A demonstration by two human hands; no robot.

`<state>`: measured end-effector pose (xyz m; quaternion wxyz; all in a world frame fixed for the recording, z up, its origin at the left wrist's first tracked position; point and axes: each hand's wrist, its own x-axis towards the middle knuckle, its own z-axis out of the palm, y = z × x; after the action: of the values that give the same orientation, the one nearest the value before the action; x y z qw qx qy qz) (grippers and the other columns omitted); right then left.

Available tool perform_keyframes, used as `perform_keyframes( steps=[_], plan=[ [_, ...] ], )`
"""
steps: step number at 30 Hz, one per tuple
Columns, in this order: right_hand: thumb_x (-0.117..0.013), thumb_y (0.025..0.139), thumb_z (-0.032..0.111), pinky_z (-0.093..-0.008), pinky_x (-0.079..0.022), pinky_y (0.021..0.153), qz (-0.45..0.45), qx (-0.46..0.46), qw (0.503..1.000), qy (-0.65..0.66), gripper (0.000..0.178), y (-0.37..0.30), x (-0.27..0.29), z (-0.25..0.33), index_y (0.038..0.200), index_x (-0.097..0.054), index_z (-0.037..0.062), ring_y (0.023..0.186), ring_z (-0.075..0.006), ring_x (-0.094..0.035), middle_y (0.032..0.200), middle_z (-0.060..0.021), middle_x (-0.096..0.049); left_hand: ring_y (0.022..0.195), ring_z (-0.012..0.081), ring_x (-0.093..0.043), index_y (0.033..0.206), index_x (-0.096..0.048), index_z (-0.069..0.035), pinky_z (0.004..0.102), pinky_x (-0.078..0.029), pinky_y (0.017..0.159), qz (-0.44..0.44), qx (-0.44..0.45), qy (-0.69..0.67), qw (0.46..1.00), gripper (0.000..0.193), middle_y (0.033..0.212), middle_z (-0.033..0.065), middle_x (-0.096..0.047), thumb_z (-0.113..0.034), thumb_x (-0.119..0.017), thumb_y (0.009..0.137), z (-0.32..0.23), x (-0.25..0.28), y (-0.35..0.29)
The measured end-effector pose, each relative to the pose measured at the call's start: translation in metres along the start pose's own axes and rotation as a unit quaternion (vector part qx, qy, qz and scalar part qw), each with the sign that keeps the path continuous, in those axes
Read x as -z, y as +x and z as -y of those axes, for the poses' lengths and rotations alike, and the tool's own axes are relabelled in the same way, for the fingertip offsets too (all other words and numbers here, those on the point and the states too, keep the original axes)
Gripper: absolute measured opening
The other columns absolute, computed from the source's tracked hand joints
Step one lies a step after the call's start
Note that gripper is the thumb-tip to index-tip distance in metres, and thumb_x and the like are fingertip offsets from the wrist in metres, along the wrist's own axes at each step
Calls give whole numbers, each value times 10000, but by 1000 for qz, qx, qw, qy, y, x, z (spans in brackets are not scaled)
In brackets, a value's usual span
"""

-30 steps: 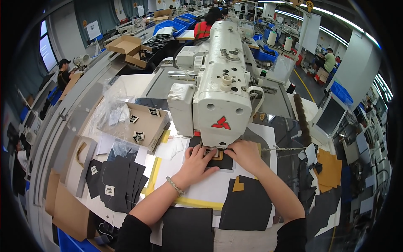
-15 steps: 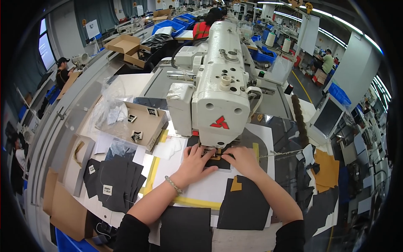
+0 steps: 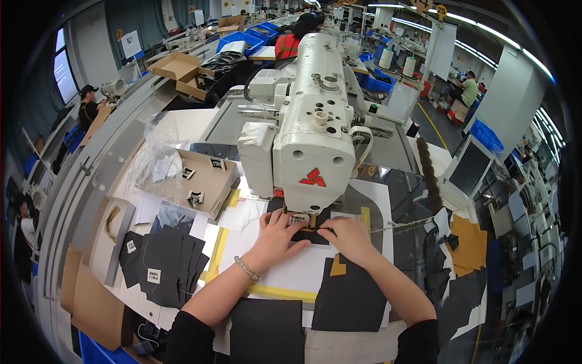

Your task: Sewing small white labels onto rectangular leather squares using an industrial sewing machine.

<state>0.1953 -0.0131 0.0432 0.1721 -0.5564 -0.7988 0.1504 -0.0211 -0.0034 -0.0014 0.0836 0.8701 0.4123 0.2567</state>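
Under the head of a white sewing machine [image 3: 310,151], a dark fabric piece [image 3: 317,237] lies on a white sheet. A small pale label [image 3: 297,219] with dark lettering sits on it, beside a mustard-coloured bit. My left hand [image 3: 274,241] lies flat at the label's left, fingers spread and fingertips touching the work. On the other side, my right hand [image 3: 350,238] has thumb and forefinger pinched together at the label's lower right. A thin dark sliver shows at that pinch, too small to name. Below my right wrist rests a dark fabric stack [image 3: 348,297] with a mustard scrap on top.
At left stand an open cardboard box [image 3: 209,203] with several labels and a pile of dark labelled pieces [image 3: 163,267]. Another dark stack [image 3: 267,330] lies at the front edge. Mustard pieces [image 3: 467,242] and a screen [image 3: 471,167] are at right. Other people work farther off.
The label shows more fully now, as my left fingers have drawn back a little from it. My right fingertips remain pinched close to it. The whole view has shifted slightly.
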Motion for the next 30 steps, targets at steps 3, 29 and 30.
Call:
perform_keyframes(
  steps=[3, 29, 30],
  plan=[
    [-623, 891, 326, -411, -498, 707, -4, -6, 1000, -1, 274, 0, -1, 2, 929, -732, 78, 782, -318, -654, 836, -125, -682, 1217, 291, -396, 1196, -618, -126, 478, -248, 1024, -6, -3, -1, 1000, 452, 1251, 113, -508, -430, -641, 862, 0, 0, -1],
    [-624, 897, 320, -433, -514, 676, -9, -23, 1000, 4, 257, 7, -14, -1, 909, -691, 73, 778, -316, -670, 811, -119, -693, 1232, 307, -391, 1254, -606, -150, 512, -233, 1035, 5, -13, 27, 1000, 497, 1231, 135, -508, -465, -623, 869, 2, -3, -2],
    [-624, 897, 320, -433, -514, 676, -10, -23, 1000, 5, 257, 7, -13, -1, 909, -691, 73, 778, -316, -670, 811, -119, -693, 1233, 311, -394, 1261, -599, -155, 521, -237, 1035, 4, -17, 38, 999, 502, 1229, 139, -505, -469, -620, 871, 2, -3, -2]
  ],
)
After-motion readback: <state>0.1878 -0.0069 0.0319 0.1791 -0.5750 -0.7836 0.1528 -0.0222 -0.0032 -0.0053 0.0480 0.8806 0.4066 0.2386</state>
